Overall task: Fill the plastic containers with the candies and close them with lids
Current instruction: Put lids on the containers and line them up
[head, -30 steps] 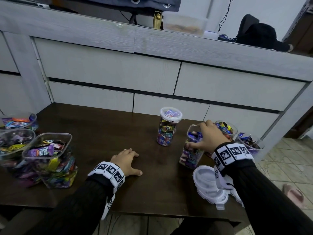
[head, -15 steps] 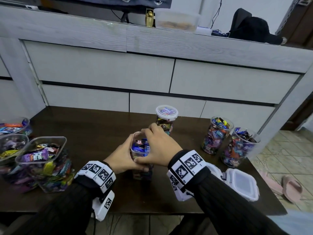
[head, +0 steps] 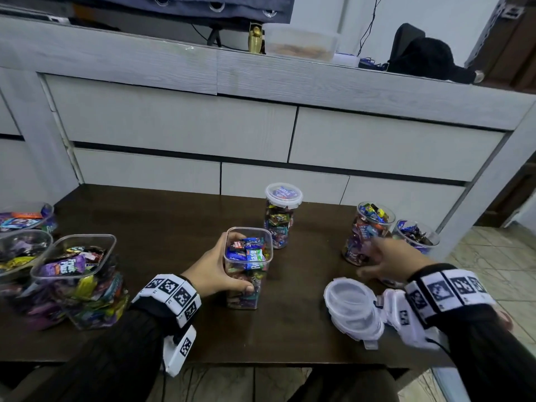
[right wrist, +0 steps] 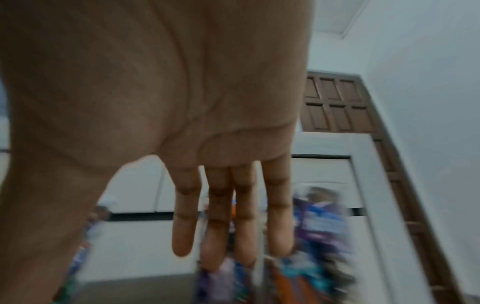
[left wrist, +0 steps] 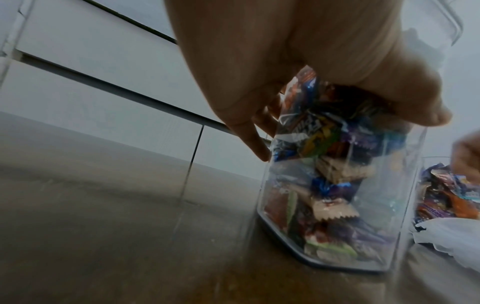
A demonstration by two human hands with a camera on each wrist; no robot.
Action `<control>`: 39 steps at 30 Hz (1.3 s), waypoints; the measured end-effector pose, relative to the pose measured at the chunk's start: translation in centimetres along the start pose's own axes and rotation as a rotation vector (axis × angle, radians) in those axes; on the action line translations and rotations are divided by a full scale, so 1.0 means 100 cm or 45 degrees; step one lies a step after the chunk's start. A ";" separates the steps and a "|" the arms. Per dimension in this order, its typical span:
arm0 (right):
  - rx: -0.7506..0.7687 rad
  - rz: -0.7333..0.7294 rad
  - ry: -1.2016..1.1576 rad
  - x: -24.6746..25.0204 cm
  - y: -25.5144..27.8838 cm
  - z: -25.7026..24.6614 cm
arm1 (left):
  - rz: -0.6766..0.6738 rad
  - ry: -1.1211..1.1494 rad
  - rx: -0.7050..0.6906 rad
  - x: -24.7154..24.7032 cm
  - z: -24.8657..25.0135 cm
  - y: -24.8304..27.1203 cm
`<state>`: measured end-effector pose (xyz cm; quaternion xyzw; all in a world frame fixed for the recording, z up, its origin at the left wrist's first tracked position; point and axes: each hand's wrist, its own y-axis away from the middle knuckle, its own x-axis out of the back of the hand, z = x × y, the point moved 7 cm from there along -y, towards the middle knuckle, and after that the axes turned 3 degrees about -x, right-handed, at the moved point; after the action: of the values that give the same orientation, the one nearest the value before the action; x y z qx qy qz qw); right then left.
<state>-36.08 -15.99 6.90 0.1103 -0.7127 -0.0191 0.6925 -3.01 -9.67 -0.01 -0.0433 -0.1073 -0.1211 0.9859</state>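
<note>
Left hand (head: 213, 271) alone now grips the square container (head: 247, 266), full of candies and unlidded, mid-counter (head: 162, 227). The right hand (head: 388, 261) has let go and swung away, fingers spread and holding nothing, blurred, just above the stacked lids (head: 352, 310) beside two open jars. My read: a lid comes next, and this one gets closed.

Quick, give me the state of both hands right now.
Left hand: grips the square candy container on the table.
Right hand: open, fingers straight, holding nothing, near the lids.
</note>
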 end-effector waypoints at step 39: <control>0.664 0.227 0.015 0.014 0.026 -0.230 | 0.031 -0.024 -0.059 -0.001 -0.010 -0.002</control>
<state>-13.67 -10.79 9.72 0.2218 -0.6963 0.2266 0.6439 -2.94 -9.99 -1.02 -0.0687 -0.1133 -0.1112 0.9849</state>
